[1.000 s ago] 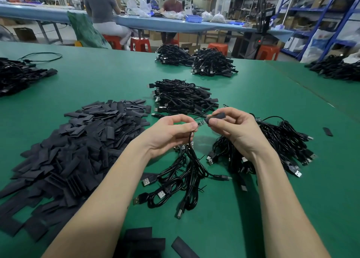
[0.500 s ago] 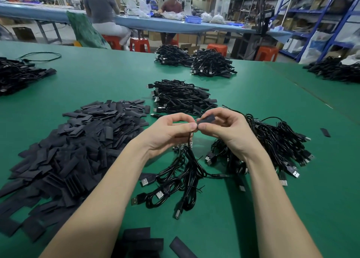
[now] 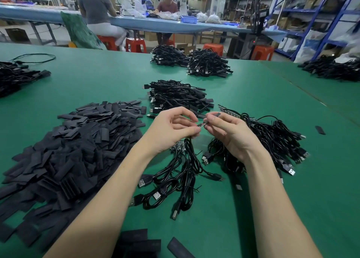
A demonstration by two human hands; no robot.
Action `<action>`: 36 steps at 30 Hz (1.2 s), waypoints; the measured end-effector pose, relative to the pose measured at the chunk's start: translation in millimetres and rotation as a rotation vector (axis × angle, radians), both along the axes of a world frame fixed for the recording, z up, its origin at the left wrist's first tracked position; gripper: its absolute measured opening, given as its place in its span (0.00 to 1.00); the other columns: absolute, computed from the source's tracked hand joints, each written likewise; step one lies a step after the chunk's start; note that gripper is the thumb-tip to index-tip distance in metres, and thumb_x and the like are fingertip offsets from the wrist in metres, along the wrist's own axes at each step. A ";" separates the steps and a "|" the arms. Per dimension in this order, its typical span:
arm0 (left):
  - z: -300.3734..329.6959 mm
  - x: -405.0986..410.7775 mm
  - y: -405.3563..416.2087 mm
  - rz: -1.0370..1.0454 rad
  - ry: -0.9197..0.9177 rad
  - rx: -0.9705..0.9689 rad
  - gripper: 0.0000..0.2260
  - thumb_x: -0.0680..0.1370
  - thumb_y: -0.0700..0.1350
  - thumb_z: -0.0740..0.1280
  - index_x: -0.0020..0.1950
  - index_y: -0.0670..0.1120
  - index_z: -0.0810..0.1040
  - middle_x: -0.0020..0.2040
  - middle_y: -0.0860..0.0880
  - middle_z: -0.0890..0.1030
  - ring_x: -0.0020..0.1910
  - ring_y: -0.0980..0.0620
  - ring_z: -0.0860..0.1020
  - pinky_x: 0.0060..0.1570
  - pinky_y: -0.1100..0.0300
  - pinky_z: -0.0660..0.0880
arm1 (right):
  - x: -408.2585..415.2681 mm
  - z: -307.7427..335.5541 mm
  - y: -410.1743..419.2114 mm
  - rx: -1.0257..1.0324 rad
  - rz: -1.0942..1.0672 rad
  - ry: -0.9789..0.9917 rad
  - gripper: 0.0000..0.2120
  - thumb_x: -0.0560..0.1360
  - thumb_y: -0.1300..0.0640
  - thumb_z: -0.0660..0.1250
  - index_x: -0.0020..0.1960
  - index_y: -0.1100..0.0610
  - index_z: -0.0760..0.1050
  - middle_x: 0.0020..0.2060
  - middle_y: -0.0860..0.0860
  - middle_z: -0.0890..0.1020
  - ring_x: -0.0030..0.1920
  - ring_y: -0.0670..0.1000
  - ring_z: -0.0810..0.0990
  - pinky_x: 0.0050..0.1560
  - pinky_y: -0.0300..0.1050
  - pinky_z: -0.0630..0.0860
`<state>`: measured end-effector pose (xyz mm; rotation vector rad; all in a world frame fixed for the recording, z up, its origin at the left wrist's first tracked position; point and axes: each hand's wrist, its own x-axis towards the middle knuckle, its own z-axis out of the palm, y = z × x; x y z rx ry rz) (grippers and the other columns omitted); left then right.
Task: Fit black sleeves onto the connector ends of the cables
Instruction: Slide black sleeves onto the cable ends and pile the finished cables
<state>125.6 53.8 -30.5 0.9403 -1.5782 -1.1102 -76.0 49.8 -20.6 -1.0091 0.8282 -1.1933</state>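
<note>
A cable end point(image 3: 201, 124), a small bare circuit strip, is pinched between thumb and fingertips of the left hand point(image 3: 171, 131), with the cable point(image 3: 190, 156) hanging down from it toward 6 o'clock. A black sleeve point(image 3: 215, 114) is pinched by thumb and forefinger of the right hand point(image 3: 228, 133), just at 2 o'clock of the strip's tip; whether the mouth has already been entered cannot be told.

The step in hand is judged to be the threading of the sleeve over the strip. It would be done well if the flat sleeve were squeezed lightly at its edges so that its mouth is opened, the strip were held close behind its tip to keep it stiff, and both were lined up on one axis before the sleeve is slid toward the left hand.

More sleeves are heaped on the green surface point(image 3: 97, 86) at 9 o'clock point(image 3: 74, 150); unsleeved cables lie at 3 o'clock point(image 3: 272, 141) and bundles at 12 o'clock point(image 3: 175, 96).

No brand, label or legible writing can be made out.
</note>
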 end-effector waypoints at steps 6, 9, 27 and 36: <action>-2.5 -1.4 1.1 0.001 0.002 -0.077 0.07 0.72 0.38 0.78 0.48 0.43 0.85 0.41 0.45 0.87 0.42 0.46 0.87 0.46 0.61 0.81 | -2.3 2.3 -0.4 -0.024 -0.030 0.022 0.08 0.69 0.60 0.76 0.46 0.64 0.84 0.42 0.58 0.86 0.41 0.51 0.86 0.44 0.36 0.81; -3.5 -1.9 1.2 0.005 0.017 -0.097 0.06 0.71 0.37 0.79 0.47 0.43 0.86 0.41 0.45 0.87 0.41 0.46 0.87 0.45 0.62 0.81 | 1.8 -0.3 0.5 -0.048 -0.050 0.037 0.10 0.70 0.59 0.75 0.46 0.65 0.83 0.43 0.58 0.86 0.40 0.50 0.85 0.44 0.35 0.81; -7.4 -5.9 2.2 0.012 0.038 -0.132 0.06 0.72 0.35 0.77 0.48 0.39 0.85 0.40 0.45 0.87 0.39 0.47 0.86 0.43 0.62 0.81 | 2.4 -3.8 4.5 -0.041 0.014 0.094 0.11 0.69 0.57 0.76 0.50 0.59 0.85 0.45 0.56 0.86 0.42 0.48 0.84 0.45 0.37 0.80; -6.5 -5.8 -1.7 0.005 0.038 -0.147 0.04 0.73 0.36 0.77 0.47 0.42 0.86 0.40 0.46 0.87 0.39 0.48 0.86 0.44 0.61 0.81 | 4.5 -3.1 5.1 -0.039 -0.009 0.051 0.03 0.68 0.55 0.77 0.41 0.54 0.87 0.43 0.53 0.87 0.40 0.45 0.84 0.40 0.33 0.79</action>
